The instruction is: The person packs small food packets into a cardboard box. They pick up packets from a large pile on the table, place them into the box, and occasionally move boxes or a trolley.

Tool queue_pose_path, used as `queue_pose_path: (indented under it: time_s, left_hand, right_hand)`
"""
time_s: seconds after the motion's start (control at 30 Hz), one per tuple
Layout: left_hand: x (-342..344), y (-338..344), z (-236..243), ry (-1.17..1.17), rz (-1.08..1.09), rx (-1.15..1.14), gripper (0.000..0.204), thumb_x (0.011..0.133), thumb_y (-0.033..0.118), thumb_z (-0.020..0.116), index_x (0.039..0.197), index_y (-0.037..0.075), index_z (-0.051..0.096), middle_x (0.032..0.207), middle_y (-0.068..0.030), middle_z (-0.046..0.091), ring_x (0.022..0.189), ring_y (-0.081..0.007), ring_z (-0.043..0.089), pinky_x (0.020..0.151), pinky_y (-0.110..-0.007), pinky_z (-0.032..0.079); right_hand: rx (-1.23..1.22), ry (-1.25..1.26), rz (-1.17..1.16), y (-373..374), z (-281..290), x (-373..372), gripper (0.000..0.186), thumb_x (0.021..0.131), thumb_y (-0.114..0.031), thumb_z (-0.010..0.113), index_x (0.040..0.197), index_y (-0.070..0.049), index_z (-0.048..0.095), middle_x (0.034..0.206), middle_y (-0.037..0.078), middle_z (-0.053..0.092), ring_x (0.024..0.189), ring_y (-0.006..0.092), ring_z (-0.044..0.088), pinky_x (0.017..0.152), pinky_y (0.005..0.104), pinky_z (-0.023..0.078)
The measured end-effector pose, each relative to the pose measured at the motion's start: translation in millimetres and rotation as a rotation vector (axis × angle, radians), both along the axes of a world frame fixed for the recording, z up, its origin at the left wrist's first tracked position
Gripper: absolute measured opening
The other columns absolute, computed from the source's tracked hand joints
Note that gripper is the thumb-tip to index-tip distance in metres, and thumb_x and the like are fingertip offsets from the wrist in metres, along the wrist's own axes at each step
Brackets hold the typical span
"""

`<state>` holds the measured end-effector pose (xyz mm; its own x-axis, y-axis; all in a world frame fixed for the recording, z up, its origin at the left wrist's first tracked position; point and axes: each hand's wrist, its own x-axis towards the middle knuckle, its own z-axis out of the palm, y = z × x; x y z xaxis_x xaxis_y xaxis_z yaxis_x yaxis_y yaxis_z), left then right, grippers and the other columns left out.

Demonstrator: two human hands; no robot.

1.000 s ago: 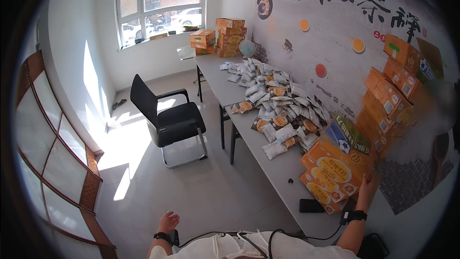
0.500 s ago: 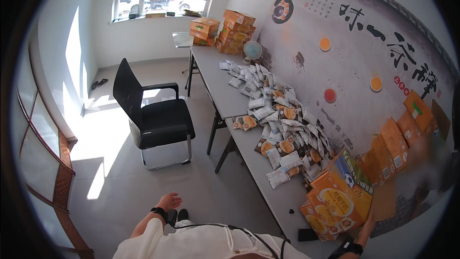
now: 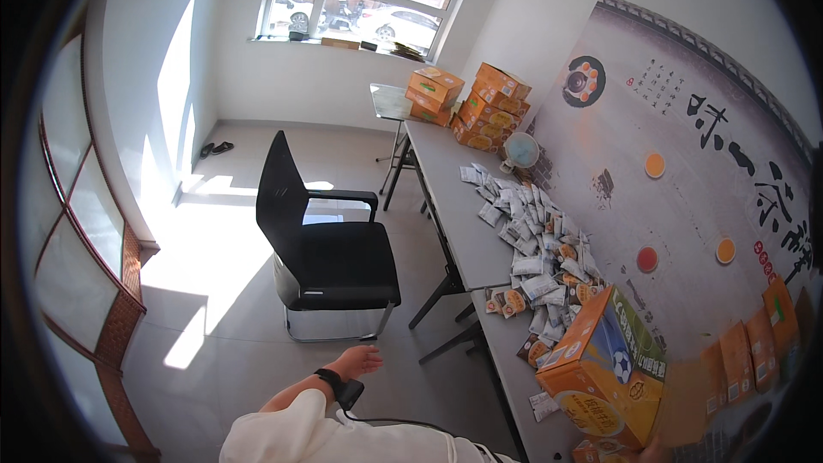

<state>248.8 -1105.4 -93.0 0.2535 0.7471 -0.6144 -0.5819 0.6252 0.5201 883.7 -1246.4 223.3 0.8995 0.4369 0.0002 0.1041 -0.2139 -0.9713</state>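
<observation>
An orange carton [image 3: 591,369] with a green and blue printed side is raised and tilted over the table at the lower right. My right hand [image 3: 656,450] grips its lower right edge; much of that hand is cut off by the bottom of the picture. Below the carton shows part of another orange box [image 3: 600,452]. My left hand [image 3: 356,363] hangs over the floor left of the table, empty, fingers stretched out. A dark band with a small device is on its wrist. Many small white and brown sachets [image 3: 540,223] lie heaped behind the carton, which hides part of them.
Long grey tables [image 3: 459,214] run toward the window. Orange boxes [image 3: 493,107] are stacked at the far end, near a small fan [image 3: 520,151]. A black chair [image 3: 330,257] stands to the left. More orange cartons [image 3: 737,360] line the printed wall at right.
The orange carton has come up off the box beneath it and shifted left, with my right hand on it. My view has turned, so the room appears lower and farther right.
</observation>
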Motion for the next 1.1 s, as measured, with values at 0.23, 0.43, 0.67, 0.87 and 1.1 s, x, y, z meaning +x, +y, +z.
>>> queue_pose_path:
  time_s: [0.23, 0.43, 0.67, 0.87, 1.1]
  left_hand:
    - [-8, 9, 99, 0.268, -0.001, 0.457, 0.039, 0.091, 0.032, 0.049, 0.122, 0.007, 0.049, 0.113, -0.0112, 0.054, 0.101, -0.0208, 0.054, 0.088, -0.033, 0.042]
    - [-24, -6, 145, 0.847, 0.19, 0.823, 0.036, 0.087, 0.028, 0.054, 0.118, 0.008, 0.053, 0.109, -0.0115, 0.055, 0.105, -0.0248, 0.05, 0.09, -0.035, 0.039]
    - [-33, -26, 153, 1.48, 0.006, 0.715, 0.029, 0.082, 0.031, 0.057, 0.099, 0.009, 0.063, 0.098, -0.0132, 0.056, 0.1, -0.0315, 0.048, 0.089, -0.043, 0.034]
    - [-21, -26, 151, 1.516, -0.077, 0.566, 0.03, 0.08, 0.038, 0.056, 0.086, 0.009, 0.064, 0.087, -0.0109, 0.059, 0.094, -0.0305, 0.053, 0.084, -0.046, 0.034]
    - [11, -4, 151, 1.494, -0.168, 0.561, 0.035, 0.079, 0.039, 0.056, 0.077, 0.005, 0.063, 0.084, -0.0134, 0.06, 0.086, -0.0314, 0.056, 0.079, -0.045, 0.037]
  right_hand:
    - [-0.106, -0.115, 0.369, 122, -63, -108, 0.058, 0.092, -0.038, 0.043, 0.13, 0.004, 0.033, 0.118, 0.018, 0.048, 0.112, 0.0298, 0.047, 0.091, 0.0387, 0.038]
    - [0.027, -0.211, 1.011, 169, -80, -233, 0.056, 0.088, -0.037, 0.051, 0.125, 0.003, 0.041, 0.127, 0.017, 0.044, 0.115, 0.0293, 0.044, 0.094, 0.037, 0.034]
    - [-0.124, -0.304, 1.289, 191, -78, -321, 0.047, 0.088, -0.035, 0.052, 0.115, 0.004, 0.052, 0.114, 0.019, 0.056, 0.107, 0.0296, 0.053, 0.088, 0.0356, 0.04]
    - [-0.131, -0.479, 1.314, 200, -79, -328, 0.044, 0.086, -0.039, 0.05, 0.101, 0.002, 0.059, 0.097, 0.023, 0.062, 0.095, 0.0361, 0.058, 0.076, 0.0395, 0.044]
    - [-0.048, -0.411, 1.288, 210, -104, -292, 0.045, 0.086, -0.039, 0.05, 0.106, 0.0, 0.058, 0.1, 0.024, 0.06, 0.099, 0.0372, 0.056, 0.08, 0.0393, 0.043]
